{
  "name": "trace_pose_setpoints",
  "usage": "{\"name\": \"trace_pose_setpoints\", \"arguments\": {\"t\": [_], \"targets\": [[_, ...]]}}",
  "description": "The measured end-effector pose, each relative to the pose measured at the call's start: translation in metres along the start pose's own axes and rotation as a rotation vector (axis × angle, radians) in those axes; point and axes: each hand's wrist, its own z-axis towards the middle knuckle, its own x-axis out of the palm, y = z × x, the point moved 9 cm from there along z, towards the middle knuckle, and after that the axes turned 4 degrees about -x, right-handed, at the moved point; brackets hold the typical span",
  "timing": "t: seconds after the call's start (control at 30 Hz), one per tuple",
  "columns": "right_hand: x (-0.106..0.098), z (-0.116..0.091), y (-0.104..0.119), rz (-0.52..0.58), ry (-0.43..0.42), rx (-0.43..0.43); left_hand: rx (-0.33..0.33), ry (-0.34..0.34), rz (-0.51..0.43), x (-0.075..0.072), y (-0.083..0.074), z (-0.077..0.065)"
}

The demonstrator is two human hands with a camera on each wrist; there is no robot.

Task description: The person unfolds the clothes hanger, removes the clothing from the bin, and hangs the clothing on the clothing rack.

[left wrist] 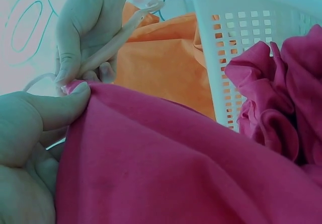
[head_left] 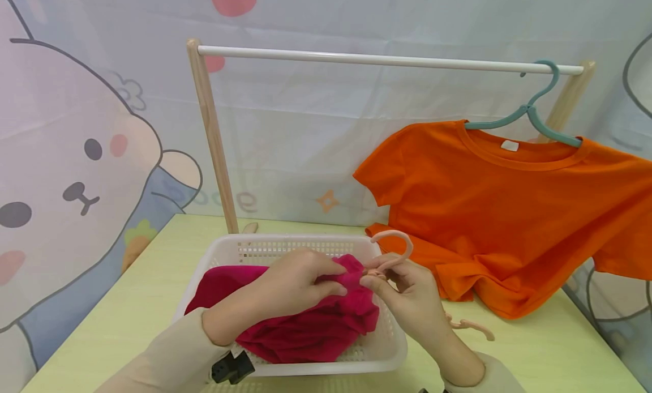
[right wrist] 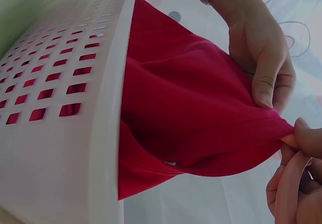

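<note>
A magenta shirt [head_left: 316, 330] lies bunched in a white plastic basket [head_left: 374, 359], partly lifted above its rim. My left hand [head_left: 297, 280] pinches the shirt's edge between thumb and fingers, as the left wrist view also shows. Close beside it, my right hand [head_left: 415, 294] holds a peach-coloured hanger [head_left: 409, 248] near the base of its hook. In the right wrist view, one hanger arm [right wrist: 289, 140] meets the shirt's edge at the right fingertips. How far that arm reaches inside the cloth is hidden.
Behind the basket stands a clothes rack with a white rail [head_left: 326, 57] and wooden posts. An orange T-shirt [head_left: 484, 212] hangs at its right end on a teal hanger [head_left: 552, 129], its hem resting on the pale yellow table [head_left: 142, 302]. A patterned cloth backdrop [head_left: 285, 138] is behind.
</note>
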Motion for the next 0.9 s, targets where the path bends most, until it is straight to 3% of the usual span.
{"name": "trace_pose_setpoints", "arguments": {"t": [0.23,0.6,0.9], "targets": [[0.0,0.0,0.0,-0.021,-0.006,0.009,0.042,-0.029,0.003,0.001,-0.006,0.004],[0.004,0.006,-0.003,0.032,0.041,0.067,0.104,-0.077,0.007,-0.005,-0.016,0.009],[0.003,0.014,0.001,0.008,0.024,0.051,0.11,-0.075,0.016,-0.014,-0.017,0.013]]}}
